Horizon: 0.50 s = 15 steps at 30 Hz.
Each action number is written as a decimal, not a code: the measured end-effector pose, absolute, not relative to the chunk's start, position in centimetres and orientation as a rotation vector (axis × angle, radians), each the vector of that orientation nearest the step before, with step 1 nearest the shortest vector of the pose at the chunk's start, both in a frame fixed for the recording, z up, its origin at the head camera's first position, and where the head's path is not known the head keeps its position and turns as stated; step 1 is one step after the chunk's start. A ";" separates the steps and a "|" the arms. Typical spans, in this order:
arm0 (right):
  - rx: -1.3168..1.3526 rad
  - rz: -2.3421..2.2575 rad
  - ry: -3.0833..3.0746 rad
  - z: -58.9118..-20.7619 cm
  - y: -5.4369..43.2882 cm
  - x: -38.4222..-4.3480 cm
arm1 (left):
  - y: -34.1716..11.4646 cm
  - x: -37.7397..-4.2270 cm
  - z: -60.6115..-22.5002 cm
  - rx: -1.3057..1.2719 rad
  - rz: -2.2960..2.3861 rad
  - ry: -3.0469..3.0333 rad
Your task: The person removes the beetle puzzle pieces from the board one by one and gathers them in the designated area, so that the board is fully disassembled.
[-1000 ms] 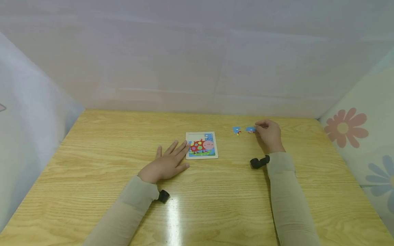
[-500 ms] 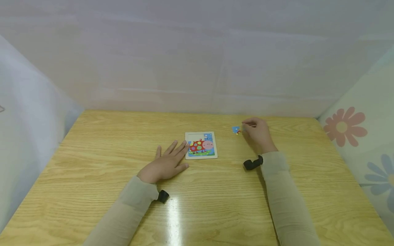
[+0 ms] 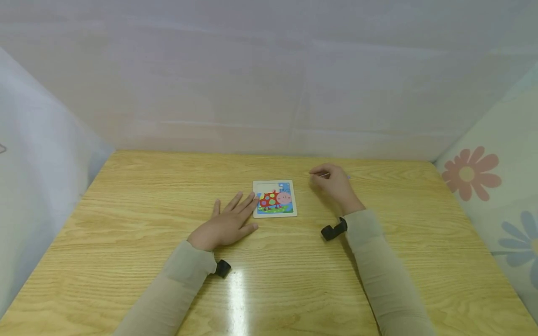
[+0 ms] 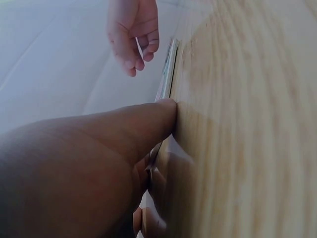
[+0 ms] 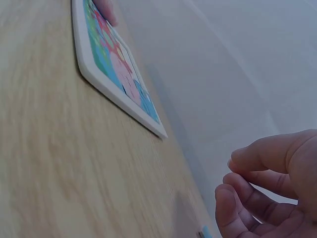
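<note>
A square ladybug picture puzzle with a pale frame lies flat on the wooden table; a pale gap shows in its upper left. My left hand lies with spread fingers at the puzzle's left edge, fingertips touching the frame. To the right of the puzzle, my right hand hovers over the loose puzzle pieces, fingers loosely curled and thumb close to the index finger. No piece shows between those fingertips in the right wrist view. A blue bit of a puzzle piece peeks out behind that hand; the other loose piece is hidden in the head view.
The wood-grain table meets a pale cloth backdrop at its far edge. Side panels with printed flowers stand at the right. Black wrist cameras are worn on both wrists.
My right hand has moved left from beside the right-hand loose piece to above the left one, covering it. My left hand stays still at the puzzle.
</note>
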State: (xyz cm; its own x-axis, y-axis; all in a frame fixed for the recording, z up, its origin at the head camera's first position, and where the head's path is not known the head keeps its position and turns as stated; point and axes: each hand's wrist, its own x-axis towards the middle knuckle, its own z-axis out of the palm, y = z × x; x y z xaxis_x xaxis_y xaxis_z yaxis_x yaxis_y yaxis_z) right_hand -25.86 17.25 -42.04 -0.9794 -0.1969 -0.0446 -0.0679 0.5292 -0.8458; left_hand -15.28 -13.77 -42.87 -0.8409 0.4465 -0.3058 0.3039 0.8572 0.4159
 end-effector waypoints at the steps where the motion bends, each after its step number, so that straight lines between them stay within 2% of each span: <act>1: -0.244 -1.438 2.622 -42.1 17.0 -25.8 | -13.8 -15.3 -42.9 0.556 0.498 2.636; 15: -0.341 -1.358 2.524 -42.8 14.1 -24.8 | -13.8 -15.3 -42.9 0.559 0.495 2.642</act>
